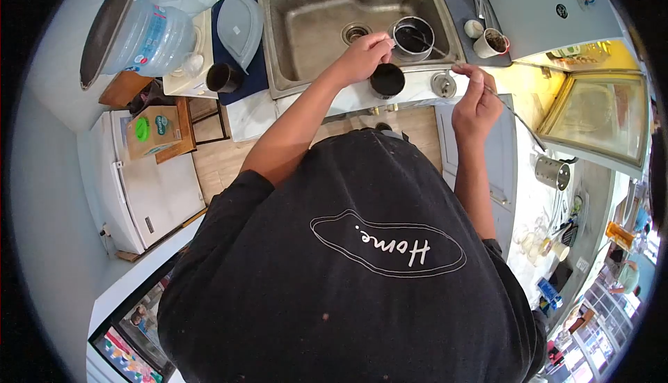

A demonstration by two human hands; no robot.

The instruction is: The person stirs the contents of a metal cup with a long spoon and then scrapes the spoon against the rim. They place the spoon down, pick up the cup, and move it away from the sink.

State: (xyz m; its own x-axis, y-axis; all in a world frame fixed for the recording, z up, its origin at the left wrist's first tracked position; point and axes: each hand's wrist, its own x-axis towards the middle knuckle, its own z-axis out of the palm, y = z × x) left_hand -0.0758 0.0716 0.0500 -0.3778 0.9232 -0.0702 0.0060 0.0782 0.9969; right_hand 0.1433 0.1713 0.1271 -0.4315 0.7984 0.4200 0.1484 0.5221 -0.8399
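At the front of the sink (299,42), my left hand (363,57) is closed at the left rim of a small round metal pot (413,54). The inside of the pot is dark, and a thin spoon-like handle leans over its right edge. A black cup (387,81) stands on the counter edge just below the pot. My right hand (478,103) pinches a long, thin, dark rod-like thing (516,118) that slants down to the right. Beside that hand, a small round metal lid-like piece (444,84) lies on the counter.
A white cup (491,43) with dark contents stands right of the sink. On the left are a dark mug (224,77), a grey plastic lid (240,29) and a large water bottle (156,38). A glass-fronted door (595,115) hangs open at right, near a perforated metal holder (552,172).
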